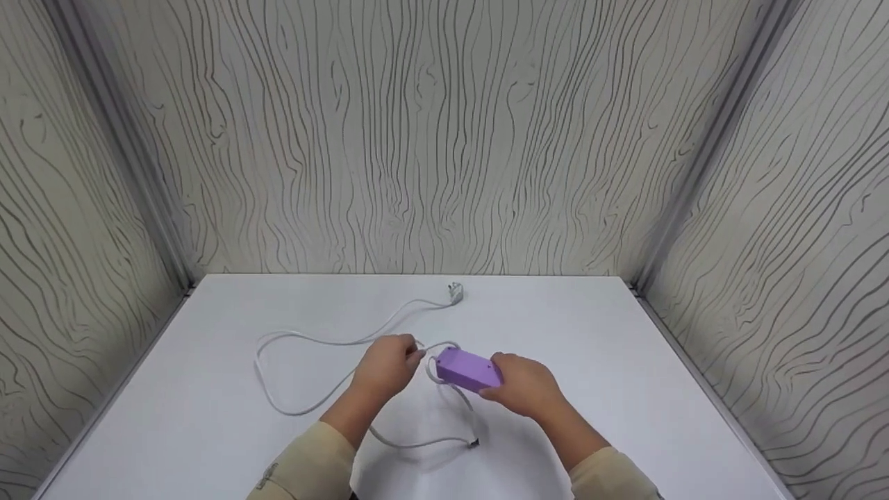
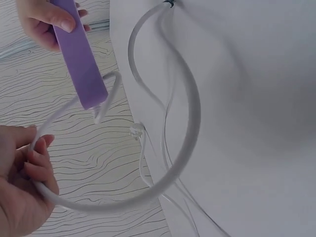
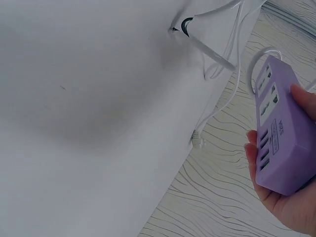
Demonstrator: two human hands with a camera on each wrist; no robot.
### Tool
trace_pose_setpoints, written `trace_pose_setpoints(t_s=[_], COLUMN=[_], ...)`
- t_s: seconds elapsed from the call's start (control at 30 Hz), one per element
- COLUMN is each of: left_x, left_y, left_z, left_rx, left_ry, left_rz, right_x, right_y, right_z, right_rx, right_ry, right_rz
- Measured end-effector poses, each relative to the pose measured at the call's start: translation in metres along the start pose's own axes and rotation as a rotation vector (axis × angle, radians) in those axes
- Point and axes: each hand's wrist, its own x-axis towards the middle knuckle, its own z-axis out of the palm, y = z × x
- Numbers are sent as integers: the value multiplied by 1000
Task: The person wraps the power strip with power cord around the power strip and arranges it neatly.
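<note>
A purple power strip [image 1: 469, 369] is held over the table by my right hand [image 1: 524, 385], which grips its near end. Its sockets and a row of USB ports face the right wrist view, on the purple power strip [image 3: 274, 123]. My left hand [image 1: 389, 364] pinches the white cable [image 2: 118, 205] a little way from the strip's cord end. From those fingers the cable bows out in a wide loop, in the left wrist view. A dark tie [image 1: 474, 443] circles the cable close to the near side of the table.
The white plug [image 1: 455, 293] lies near the table's back edge. Its cord [image 1: 292, 333] runs in a loose loop across the left of the white table [image 1: 597, 326]. Wood-grain panels [image 1: 417, 139] stand behind and at both sides.
</note>
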Motion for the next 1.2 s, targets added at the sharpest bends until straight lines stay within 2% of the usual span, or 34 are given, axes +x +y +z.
trace_pose_setpoints(t_s=[0.17,0.33,0.43,0.6,0.87,1.2], left_x=[-4,-12,-16,-21,-28,-39], left_y=[0,5,8,5,1,-4], left_z=[-3,-9,-12,-14,-15,-11], left_rx=[-167,-358,-412,-411,-369,-331], left_ry=[28,-11,-26,-2,4,-64], left_rz=[-12,-59,-67,-48,-17,21], right_x=[3,8,11,16,20,20], right_y=[9,16,19,23,42,62], right_z=[-2,-6,-9,-17,-31,-42], right_rx=[40,72,85,114,187,266], right_ry=[67,116,131,153,134,110], right_rz=[76,153,185,212,275,335])
